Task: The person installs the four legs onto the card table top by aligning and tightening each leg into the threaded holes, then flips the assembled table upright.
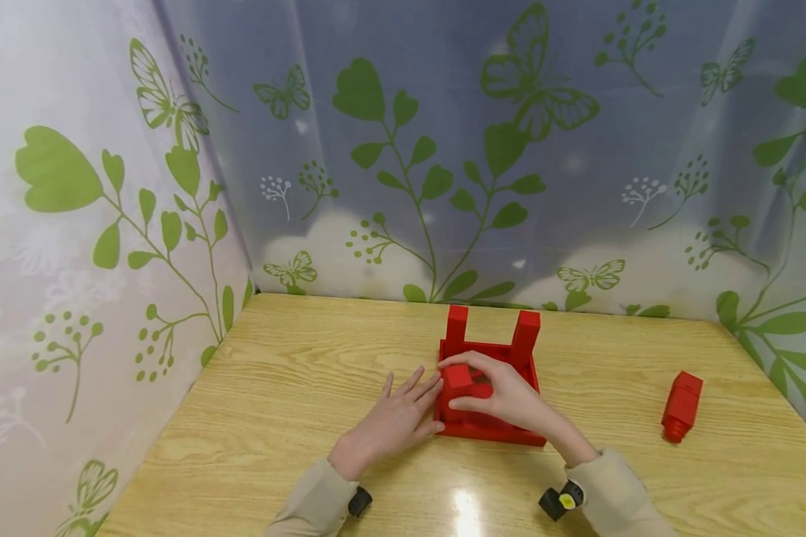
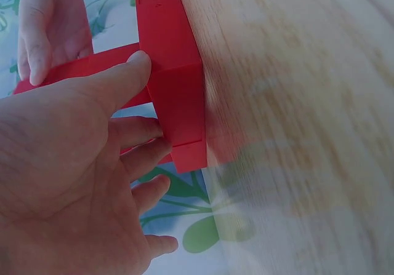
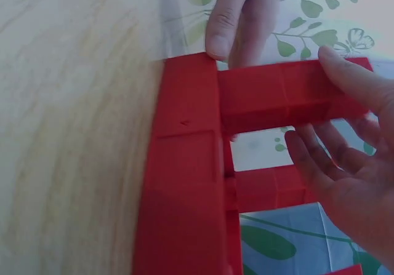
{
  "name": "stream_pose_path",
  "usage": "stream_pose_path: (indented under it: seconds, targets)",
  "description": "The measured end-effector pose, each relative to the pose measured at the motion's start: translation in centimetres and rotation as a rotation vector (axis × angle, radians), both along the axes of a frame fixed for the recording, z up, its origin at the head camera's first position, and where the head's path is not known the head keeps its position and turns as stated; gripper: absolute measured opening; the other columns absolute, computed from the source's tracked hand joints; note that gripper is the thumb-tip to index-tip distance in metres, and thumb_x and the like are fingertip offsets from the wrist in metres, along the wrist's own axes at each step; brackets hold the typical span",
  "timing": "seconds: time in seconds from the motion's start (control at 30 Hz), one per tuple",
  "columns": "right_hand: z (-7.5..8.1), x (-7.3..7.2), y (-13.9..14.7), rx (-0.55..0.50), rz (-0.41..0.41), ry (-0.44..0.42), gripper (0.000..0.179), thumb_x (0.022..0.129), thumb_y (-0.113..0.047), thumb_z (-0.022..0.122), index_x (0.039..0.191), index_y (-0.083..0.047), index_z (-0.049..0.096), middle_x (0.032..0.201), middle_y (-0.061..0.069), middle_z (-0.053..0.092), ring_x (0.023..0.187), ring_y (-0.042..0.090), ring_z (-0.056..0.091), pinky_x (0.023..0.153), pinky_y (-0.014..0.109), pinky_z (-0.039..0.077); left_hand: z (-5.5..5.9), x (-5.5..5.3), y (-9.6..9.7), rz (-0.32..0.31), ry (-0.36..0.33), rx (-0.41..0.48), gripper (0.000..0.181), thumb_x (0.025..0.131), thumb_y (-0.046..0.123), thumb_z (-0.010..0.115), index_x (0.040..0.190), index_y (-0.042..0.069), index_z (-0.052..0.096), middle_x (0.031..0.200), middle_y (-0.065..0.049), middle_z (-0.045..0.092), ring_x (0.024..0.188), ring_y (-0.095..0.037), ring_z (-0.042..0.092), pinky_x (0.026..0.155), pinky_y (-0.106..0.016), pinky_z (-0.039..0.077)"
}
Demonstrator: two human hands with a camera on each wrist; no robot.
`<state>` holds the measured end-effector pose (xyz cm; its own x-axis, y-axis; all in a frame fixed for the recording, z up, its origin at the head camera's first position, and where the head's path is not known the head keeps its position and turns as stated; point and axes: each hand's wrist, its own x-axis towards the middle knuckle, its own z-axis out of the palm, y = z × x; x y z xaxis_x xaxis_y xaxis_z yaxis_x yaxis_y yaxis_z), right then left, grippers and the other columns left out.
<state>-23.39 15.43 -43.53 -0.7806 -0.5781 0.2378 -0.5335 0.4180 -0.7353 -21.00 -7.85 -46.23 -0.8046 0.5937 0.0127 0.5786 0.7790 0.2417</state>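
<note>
A red square base (image 1: 504, 434) with raised walls lies on the table, posts pointing up from its corners. At the near left corner, my right hand (image 1: 510, 391) holds the upper part of a red block leg (image 3: 265, 96) between thumb and fingers. The leg stands upright on the base. My left hand (image 1: 396, 421) rests against the base's left side, fingers fairly straight and spread, thumb touching the near corner. Two more red legs, a left one (image 1: 457, 328) and a right one (image 1: 526, 335), rise from the far corners.
A loose red leg (image 1: 683, 403) with a threaded end lies on the wooden table (image 1: 295, 358) to the right. A patterned curtain (image 1: 403, 186) hangs behind the table, and another stretch of it (image 1: 107, 298) borders the left.
</note>
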Motion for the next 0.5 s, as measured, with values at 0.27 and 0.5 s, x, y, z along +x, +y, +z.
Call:
stream_pose_path:
  seconds: [0.27,0.5]
  targets:
    - [1.0,-0.1,0.9,-0.088,0.108,-0.06,0.06,0.089,-0.015,0.079,0.144,-0.015,0.056,0.144,0.002,0.058,0.126,0.021,0.061,0.104,0.038,0.051,0.0,0.0,0.0,0.004,-0.003,-0.003,0.069,0.103,0.049,0.053,0.158,0.011,0.035,0.166,0.0,0.028,0.155,-0.027,0.019,0.119,-0.066,0.017]
    - [1.2,-0.3,1.2,-0.119,0.189,-0.087,0.056,0.094,-0.004,0.07,0.146,-0.013,0.053,0.147,0.007,0.056,0.134,0.023,0.055,0.107,0.024,0.044,0.1,0.0,0.0,0.002,-0.011,-0.003,0.069,0.103,0.048,0.053,0.158,0.011,0.036,0.166,0.0,0.027,0.155,-0.027,0.019,0.118,-0.067,0.017]
